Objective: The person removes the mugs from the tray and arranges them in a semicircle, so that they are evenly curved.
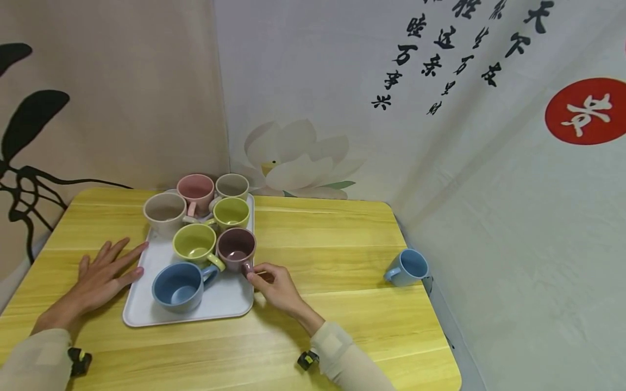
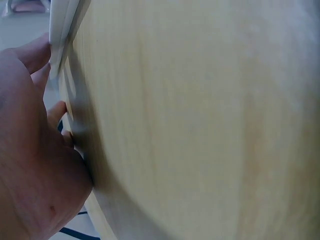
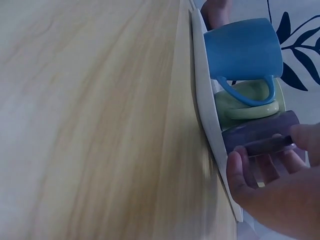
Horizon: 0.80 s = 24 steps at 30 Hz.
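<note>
A purple mug (image 1: 237, 247) stands at the right side of a white tray (image 1: 230, 301). My right hand (image 1: 277, 288) pinches its handle, fingers curled about it in the right wrist view. With fingers spread, my left hand (image 1: 105, 274) touches the tray's left edge. A blue mug (image 1: 178, 288) sits at the tray's front, its handle toward the right. Behind it are a yellow-green mug (image 1: 194, 243) and another yellow-green mug (image 1: 231, 213). Farther back stand a beige mug (image 1: 165, 213), a pink mug (image 1: 195, 188) and a greyish mug (image 1: 232, 186).
A second blue mug (image 1: 407, 267) stands tilted-looking near the right edge of the wooden table (image 1: 332, 239). A curtain (image 1: 303, 70) with black characters and a lotus picture hangs behind. Another printed cloth hangs at the right, beyond the table's edge.
</note>
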Motion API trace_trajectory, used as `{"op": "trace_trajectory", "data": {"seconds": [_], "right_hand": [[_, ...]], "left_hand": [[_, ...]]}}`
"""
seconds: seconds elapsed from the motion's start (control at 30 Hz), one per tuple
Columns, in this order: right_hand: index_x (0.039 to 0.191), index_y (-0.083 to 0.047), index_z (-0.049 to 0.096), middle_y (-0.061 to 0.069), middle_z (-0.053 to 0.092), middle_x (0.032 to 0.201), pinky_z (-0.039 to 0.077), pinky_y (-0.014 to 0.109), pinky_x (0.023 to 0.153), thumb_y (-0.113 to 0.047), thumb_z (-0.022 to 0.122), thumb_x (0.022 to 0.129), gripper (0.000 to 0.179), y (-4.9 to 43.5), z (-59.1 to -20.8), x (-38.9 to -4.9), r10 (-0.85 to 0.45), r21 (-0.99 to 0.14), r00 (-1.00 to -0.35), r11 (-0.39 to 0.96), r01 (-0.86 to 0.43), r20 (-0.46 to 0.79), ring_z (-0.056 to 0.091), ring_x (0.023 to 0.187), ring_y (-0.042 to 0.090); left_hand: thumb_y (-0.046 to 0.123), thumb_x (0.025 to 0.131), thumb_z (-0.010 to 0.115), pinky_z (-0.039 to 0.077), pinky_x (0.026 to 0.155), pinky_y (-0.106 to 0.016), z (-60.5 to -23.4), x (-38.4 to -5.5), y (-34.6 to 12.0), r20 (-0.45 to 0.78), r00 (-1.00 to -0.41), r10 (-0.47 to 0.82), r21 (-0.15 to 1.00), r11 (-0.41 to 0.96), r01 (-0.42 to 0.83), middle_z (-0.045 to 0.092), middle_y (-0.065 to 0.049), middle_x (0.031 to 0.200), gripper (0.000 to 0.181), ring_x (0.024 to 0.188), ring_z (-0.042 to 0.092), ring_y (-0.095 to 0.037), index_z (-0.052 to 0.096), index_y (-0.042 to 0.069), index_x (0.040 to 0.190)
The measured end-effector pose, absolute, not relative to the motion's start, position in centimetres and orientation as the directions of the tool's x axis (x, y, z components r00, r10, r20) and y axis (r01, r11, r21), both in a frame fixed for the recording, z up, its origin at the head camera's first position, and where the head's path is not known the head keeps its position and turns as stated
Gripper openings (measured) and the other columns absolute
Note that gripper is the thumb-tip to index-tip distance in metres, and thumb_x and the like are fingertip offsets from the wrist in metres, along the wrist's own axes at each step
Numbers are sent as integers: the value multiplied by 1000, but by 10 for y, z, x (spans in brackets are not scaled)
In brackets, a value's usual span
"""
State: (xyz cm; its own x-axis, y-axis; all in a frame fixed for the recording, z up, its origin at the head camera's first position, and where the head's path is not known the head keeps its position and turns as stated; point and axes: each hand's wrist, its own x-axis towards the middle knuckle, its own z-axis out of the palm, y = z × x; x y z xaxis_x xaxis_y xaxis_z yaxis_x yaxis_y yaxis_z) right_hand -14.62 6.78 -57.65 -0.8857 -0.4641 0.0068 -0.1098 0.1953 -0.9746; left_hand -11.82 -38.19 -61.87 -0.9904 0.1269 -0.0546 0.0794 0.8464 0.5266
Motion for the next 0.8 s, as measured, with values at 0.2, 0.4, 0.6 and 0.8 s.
{"op": "trace_trajectory", "data": {"seconds": [0.2,0.4,0.6,0.8], "right_hand": [[125,13,75,39,77,124,69,57,97,-9,68,113,26,66,-577,-148,-485,-986,-874,156,-65,-20,77,109,63],[125,15,74,40,76,124,68,57,101,-9,67,113,27,64,-576,-148,-488,-993,-872,116,-21,-39,75,115,64],[122,13,78,38,79,119,68,52,102,-11,68,113,27,63,-578,-147,-464,-991,-885,127,-43,-21,76,113,61],[122,11,80,35,81,118,70,44,100,-12,69,113,27,63,-584,-147,-437,-990,-900,130,-57,-5,79,113,57]], "left_hand": [[47,119,47,-23,124,-90,-620,-118,-382,-53,-991,126,526,847,80,2,-39,184,73,166,-11,-73,21,19,181],[47,120,47,-22,123,-91,-618,-119,-381,-53,-991,125,527,846,79,3,-40,184,72,166,-11,-74,21,19,181],[47,120,46,-20,122,-93,-617,-119,-381,-72,-989,132,530,845,74,2,-40,184,72,165,-12,-74,21,19,181],[47,120,45,-20,122,-93,-617,-119,-382,-74,-988,134,530,845,75,2,-41,184,72,165,-12,-74,20,18,182]]}}
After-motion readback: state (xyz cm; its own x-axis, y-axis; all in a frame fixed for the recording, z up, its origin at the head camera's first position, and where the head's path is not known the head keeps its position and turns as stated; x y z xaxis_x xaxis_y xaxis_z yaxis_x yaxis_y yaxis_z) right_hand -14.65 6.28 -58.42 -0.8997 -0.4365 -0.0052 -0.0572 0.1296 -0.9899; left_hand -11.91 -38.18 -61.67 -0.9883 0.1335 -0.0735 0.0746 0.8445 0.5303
